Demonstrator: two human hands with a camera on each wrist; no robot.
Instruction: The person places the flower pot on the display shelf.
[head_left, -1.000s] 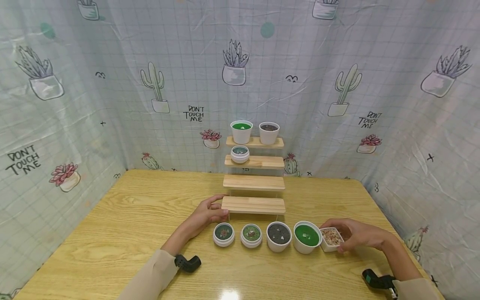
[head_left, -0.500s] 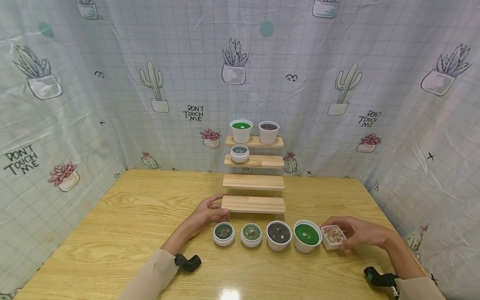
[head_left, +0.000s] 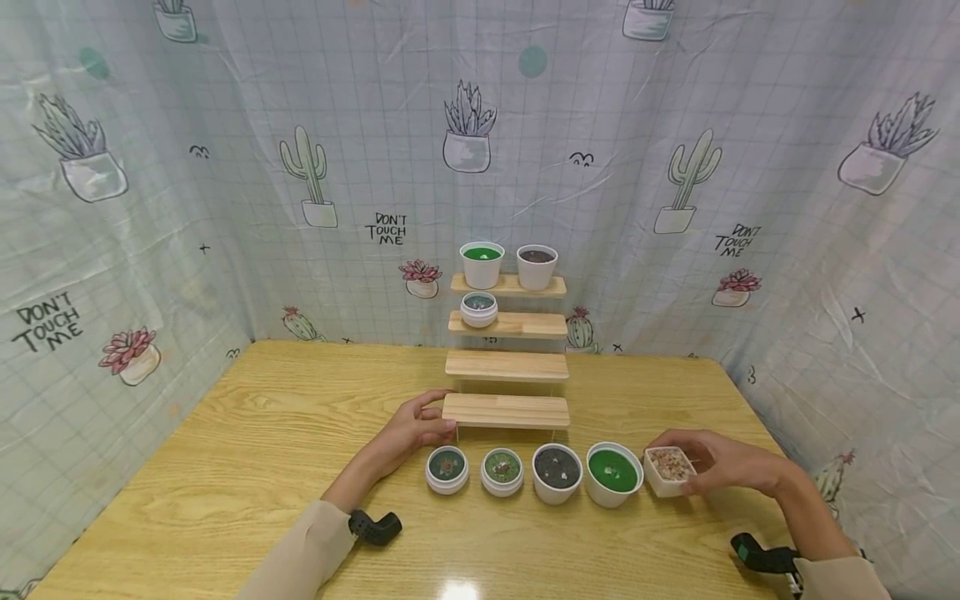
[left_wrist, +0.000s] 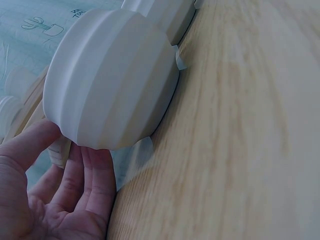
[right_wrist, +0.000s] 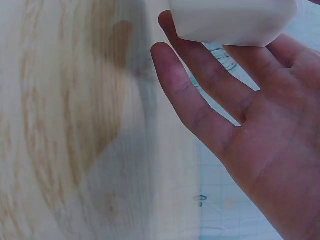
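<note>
My right hand [head_left: 723,462] grips a small square white pot [head_left: 670,473] filled with tan gravel, thumb on the near side and fingers behind. In the right wrist view the white pot [right_wrist: 235,20] is up among the fingers, above the wood tabletop. My left hand [head_left: 411,425] pinches the left end of the lowest wooden step of a tiered display stand [head_left: 506,410]. The left wrist view has a ribbed white pot [left_wrist: 110,80] in front, partly covering the thumb tip and the step's end.
Along the stand's front stand two low round pots [head_left: 447,469] [head_left: 502,472], a dark-filled pot [head_left: 557,473] and a green-filled pot [head_left: 614,473]. Upper steps bear a green pot [head_left: 482,267], a brown-filled pot [head_left: 537,268] and a small round pot [head_left: 479,310]. A printed curtain [head_left: 337,275] hangs behind.
My right hand has raised the square pot slightly and shifted it a little right, away from the green-filled pot. The left hand stays on the stand.
</note>
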